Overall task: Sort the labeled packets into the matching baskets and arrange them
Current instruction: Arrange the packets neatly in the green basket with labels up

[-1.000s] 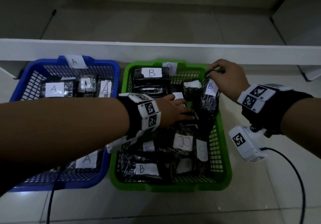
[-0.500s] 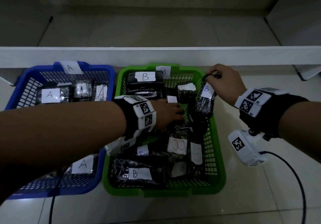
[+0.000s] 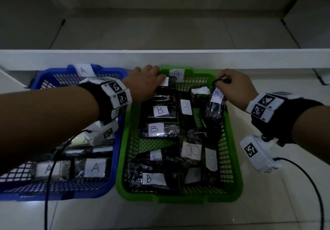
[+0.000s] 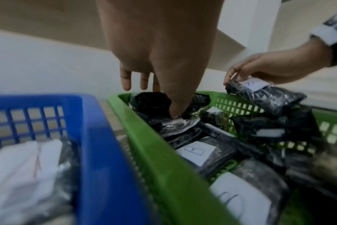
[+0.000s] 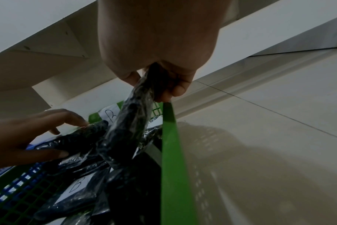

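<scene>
A green basket (image 3: 178, 196) marked B holds several black packets with B labels. To its left stands a blue basket (image 3: 117, 158) marked A, with A packets. My left hand (image 3: 157, 79) is at the green basket's far left corner. Its thumb and fingers grip a black packet (image 4: 152, 103) on the back stack, the thumb in front and the fingers behind. My right hand (image 3: 219, 82) pinches the top edge of a B packet (image 3: 214, 108) that hangs upright against the green basket's right rim. The same held packet (image 5: 129, 129) fills the middle of the right wrist view.
A white shelf ledge (image 3: 160, 58) runs just behind both baskets. Both baskets stand on a tiled floor (image 3: 276, 203). A black cable (image 3: 47, 185) trails from my left wrist over the blue basket, and another cable (image 3: 314, 187) loops to the right.
My left hand has moved from the middle of the green basket to its far left corner. This uncovers two B packets on the left side. My right hand has kept hold of its packet.
</scene>
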`<control>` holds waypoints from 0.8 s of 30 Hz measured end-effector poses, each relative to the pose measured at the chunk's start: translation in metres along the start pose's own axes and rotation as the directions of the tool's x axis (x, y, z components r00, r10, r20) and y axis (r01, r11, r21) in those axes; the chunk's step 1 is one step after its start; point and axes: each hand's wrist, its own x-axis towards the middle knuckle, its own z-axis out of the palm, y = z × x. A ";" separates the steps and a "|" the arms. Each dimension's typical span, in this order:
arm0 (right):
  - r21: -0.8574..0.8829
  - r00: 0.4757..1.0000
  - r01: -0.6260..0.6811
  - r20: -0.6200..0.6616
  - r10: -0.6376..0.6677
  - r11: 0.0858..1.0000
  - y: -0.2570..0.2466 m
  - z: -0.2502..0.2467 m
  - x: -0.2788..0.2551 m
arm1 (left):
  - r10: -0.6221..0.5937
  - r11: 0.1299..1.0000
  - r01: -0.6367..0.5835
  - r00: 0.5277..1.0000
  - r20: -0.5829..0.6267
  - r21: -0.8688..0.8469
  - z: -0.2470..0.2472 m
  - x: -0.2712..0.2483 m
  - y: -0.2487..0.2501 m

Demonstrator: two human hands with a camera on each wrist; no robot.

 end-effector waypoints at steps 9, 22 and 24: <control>-0.041 0.999 0.025 0.024 -0.024 0.999 -0.005 0.004 -0.002 | 0.061 0.959 -0.092 0.991 -0.123 -0.268 0.006 -0.016 0.006; -0.040 0.999 0.025 0.029 -0.024 0.999 -0.006 0.008 -0.003 | 0.131 0.990 -0.124 0.983 0.130 -0.062 0.033 -0.037 0.032; -0.049 0.999 0.023 0.037 -0.021 0.999 -0.006 0.007 -0.004 | 0.117 0.993 -0.117 0.987 0.114 -0.011 0.035 -0.037 0.033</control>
